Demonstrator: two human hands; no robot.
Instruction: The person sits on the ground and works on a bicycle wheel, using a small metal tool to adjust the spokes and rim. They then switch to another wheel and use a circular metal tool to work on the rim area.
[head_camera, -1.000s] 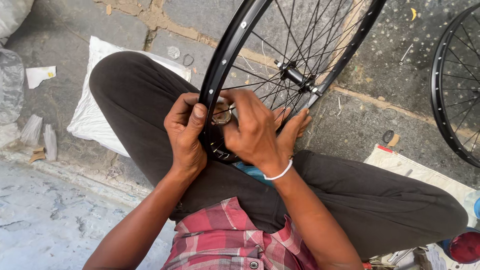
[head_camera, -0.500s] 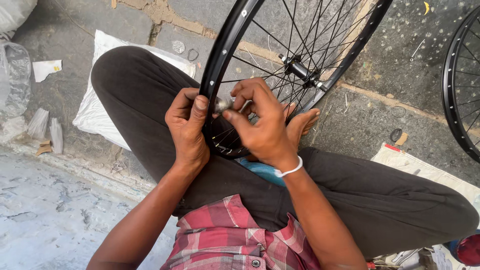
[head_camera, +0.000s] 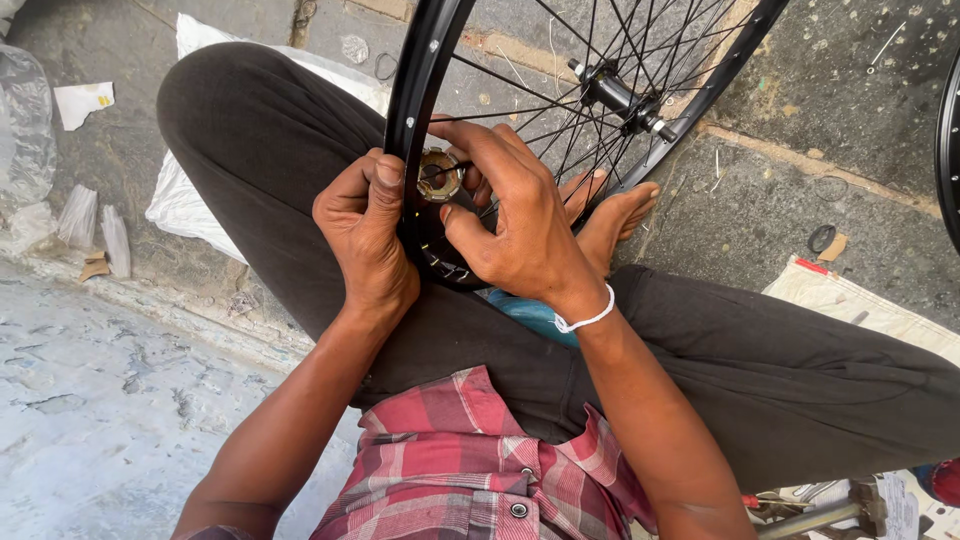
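A black bicycle wheel rim (head_camera: 418, 70) with thin spokes and a central hub (head_camera: 620, 98) stands upright on my lap between my crossed legs. My left hand (head_camera: 362, 235) grips the rim from the left side, thumb on top. My right hand (head_camera: 510, 215) reaches through the spokes from the right and holds a small round brass-coloured spoke tool (head_camera: 438, 177) against the inner side of the rim. Both hands meet at the same spot on the rim. My bare feet (head_camera: 612, 210) show behind the spokes.
I sit on a stone floor with a white sack (head_camera: 190, 200) under my left knee. Clear plastic bags (head_camera: 28, 130) and paper scraps lie at the left. Part of another wheel (head_camera: 948, 140) shows at the right edge. A cloth with tools (head_camera: 860, 310) lies at the right.
The view has shifted and closed in on the rim. My right hand's fingers have turned a little around the brass tool, and both hands stay at the same place on the rim.
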